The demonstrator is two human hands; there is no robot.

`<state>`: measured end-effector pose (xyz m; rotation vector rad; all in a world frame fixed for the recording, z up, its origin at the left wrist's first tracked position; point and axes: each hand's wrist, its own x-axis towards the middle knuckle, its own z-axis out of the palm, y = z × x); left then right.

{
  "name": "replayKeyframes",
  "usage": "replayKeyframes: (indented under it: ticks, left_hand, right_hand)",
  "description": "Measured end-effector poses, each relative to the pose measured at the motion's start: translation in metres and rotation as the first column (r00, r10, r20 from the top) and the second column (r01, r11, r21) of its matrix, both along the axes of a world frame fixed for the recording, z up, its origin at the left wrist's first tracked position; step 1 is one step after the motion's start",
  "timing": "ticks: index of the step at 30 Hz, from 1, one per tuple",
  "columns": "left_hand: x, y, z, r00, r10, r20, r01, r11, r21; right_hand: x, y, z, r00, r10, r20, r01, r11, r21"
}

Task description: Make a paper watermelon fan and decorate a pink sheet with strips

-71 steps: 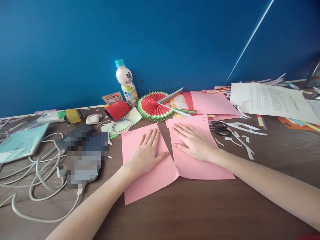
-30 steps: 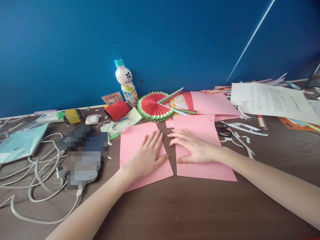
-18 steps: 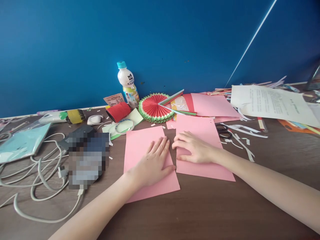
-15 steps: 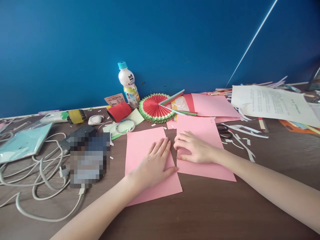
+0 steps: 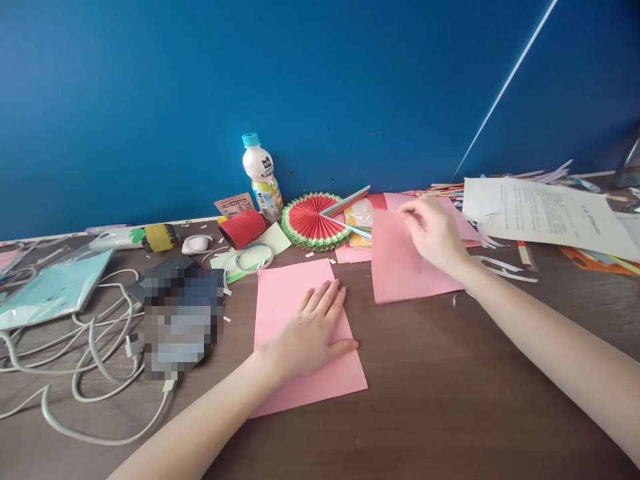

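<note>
Paper sheet [image 5: 393,267] is pinched by the right hand [image 5: 434,233], toward its eight o'clock; pink paper [image 5: 280,297] is pinned under the spread left hand [image 5: 313,330], twelve occupied by a pleated fan [image 5: 313,230].

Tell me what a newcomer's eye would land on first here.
Probably the red-and-green pleated paper disc near the foot of the blue wall, just right of the bottle. Nearer, the left hand lies flat on one pink sheet; the right hand pinches another pink sheet farther right.
</note>
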<state>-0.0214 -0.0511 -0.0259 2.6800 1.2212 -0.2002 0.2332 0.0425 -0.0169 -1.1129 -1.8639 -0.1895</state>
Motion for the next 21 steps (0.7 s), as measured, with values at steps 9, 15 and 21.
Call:
replayKeyframes:
  ticks: [9,15,21]
  left_hand:
    - [0.0,0.0,0.001,0.999,0.018,0.047,-0.017,1.0,-0.009]
    - [0.005,-0.002,-0.004,0.996,0.015,0.084,-0.015,1.0,0.006]
    - [0.012,-0.014,-0.002,0.998,-0.007,0.059,0.008,1.0,-0.015]
  right_hand:
    - [0.078,0.036,-0.022,0.821,-0.57,-0.019,0.568,0.82,-0.069]
    - [0.033,0.023,-0.019,0.984,-0.174,0.027,0.176,0.976,-0.127]
    - [-0.045,-0.017,-0.026,0.932,0.361,-0.009,-0.327,0.832,-0.449]
